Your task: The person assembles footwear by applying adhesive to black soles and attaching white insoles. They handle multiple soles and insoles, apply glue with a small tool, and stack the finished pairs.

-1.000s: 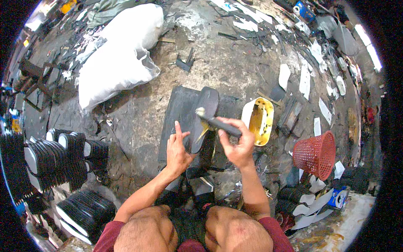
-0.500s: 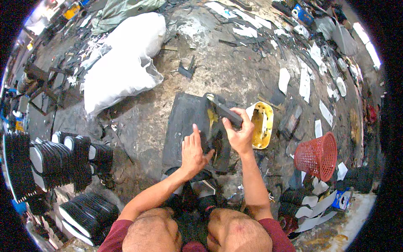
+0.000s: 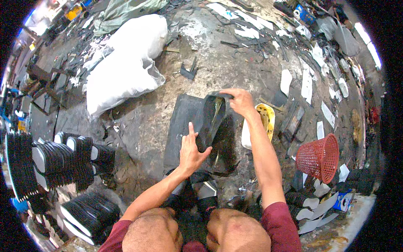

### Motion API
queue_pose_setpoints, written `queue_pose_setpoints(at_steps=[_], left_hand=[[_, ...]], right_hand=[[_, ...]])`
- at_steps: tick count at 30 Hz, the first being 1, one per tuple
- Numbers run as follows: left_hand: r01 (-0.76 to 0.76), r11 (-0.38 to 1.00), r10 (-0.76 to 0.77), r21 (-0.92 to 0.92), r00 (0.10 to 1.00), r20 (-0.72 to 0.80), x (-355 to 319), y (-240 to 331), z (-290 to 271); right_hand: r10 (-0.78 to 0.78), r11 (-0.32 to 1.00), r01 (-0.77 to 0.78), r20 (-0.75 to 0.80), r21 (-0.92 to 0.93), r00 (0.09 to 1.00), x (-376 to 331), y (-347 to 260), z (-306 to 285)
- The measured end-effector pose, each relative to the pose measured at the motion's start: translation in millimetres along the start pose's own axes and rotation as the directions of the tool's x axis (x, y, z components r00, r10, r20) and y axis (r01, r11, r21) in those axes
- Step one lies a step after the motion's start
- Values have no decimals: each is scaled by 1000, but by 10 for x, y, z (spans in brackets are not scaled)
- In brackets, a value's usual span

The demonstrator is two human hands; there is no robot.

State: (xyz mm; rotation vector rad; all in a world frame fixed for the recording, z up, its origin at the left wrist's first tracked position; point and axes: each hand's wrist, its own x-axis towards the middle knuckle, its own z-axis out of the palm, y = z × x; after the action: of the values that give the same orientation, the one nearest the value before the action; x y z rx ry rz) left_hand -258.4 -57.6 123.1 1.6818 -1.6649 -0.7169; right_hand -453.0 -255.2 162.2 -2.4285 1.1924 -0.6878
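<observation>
I'm mid-way through folding a black rubber strip over the dark mat on the floor. My right hand pinches its far end; my left hand rests open, pressing its near edge. Next, I judge, needs a steady pull.

The rubber sheet is black, as is the sole-shaped piece. The basket is red lattice. The mould is yellow inside with a white rim. The sack is white; the stacked soles are black with white edges.
</observation>
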Motion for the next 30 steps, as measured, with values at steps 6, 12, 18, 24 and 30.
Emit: queue_pose_setpoints(at_steps=[6,12,18,24,30], left_hand=[[-31,999,31,21,999,-17,7,-53,40],[-102,989,97,-108,994,-44,-94,-190,50],[87,840,-211,-535,962,-174,-321,-520,-35],[120,752,-341,-649,913,-226,-249,-724,-243],[48,946,-95,-321,986,-134,-221,-274,-231]], right_hand=[[37,973,46,346,-226,937,83,8,-247],[242,933,-148,269,-327,932,-349,-475,-206],[71,971,-19,210,-240,975,-1075,-1229,146],[10,970,52,254,-237,967,-1299,-1676,140],[312,932,-270,-153,242,938,-1344,-1783,-742]])
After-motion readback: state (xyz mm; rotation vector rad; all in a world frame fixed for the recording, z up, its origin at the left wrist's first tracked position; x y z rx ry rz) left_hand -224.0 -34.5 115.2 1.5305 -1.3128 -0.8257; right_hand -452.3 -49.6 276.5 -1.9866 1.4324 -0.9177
